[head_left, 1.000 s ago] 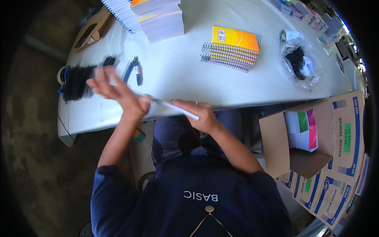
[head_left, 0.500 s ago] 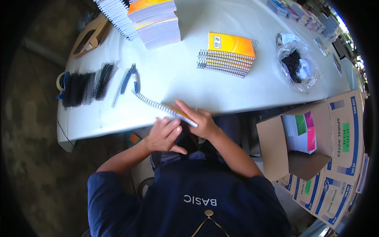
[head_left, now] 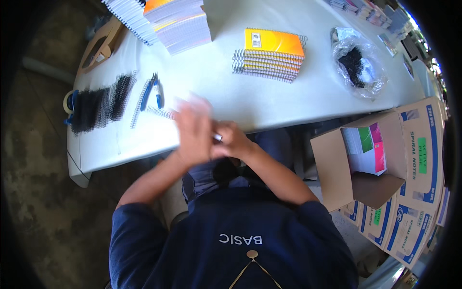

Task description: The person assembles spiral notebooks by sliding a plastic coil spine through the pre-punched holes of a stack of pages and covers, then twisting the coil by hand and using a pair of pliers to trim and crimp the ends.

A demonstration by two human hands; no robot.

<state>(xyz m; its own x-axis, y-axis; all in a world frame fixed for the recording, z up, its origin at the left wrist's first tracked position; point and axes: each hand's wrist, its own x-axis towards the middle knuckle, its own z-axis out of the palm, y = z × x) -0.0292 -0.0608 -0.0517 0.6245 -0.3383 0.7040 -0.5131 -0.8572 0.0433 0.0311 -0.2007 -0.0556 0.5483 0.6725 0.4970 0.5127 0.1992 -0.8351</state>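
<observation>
My right hand (head_left: 233, 139) is closed around a small notebook at the table's front edge; only a bit of the notebook (head_left: 217, 137) shows between my hands. Over it passes my left hand (head_left: 195, 132), its fingers smeared by motion, so their grip cannot be made out. A wire spiral coil (head_left: 161, 112) sticks out to the left from behind the left hand. Beyond its loose end lie blue-handled pliers (head_left: 156, 91) and another coil (head_left: 139, 106). Farther off stands a pile of yellow-orange spiral notebooks (head_left: 274, 43).
Bundled black coils (head_left: 98, 108) and a tape roll (head_left: 69, 102) lie at the table's left. Tall paper stacks (head_left: 180, 29) stand at the back. A plastic bag (head_left: 375, 89) of black scraps sits at the right. Beside the table, an open cardboard box (head_left: 332, 168) holds notebooks (head_left: 358, 149).
My left hand has swung up and across the notebook, from below it to over the coil. The notebook and most of the coil are now hidden. The whole view has shifted slightly.
</observation>
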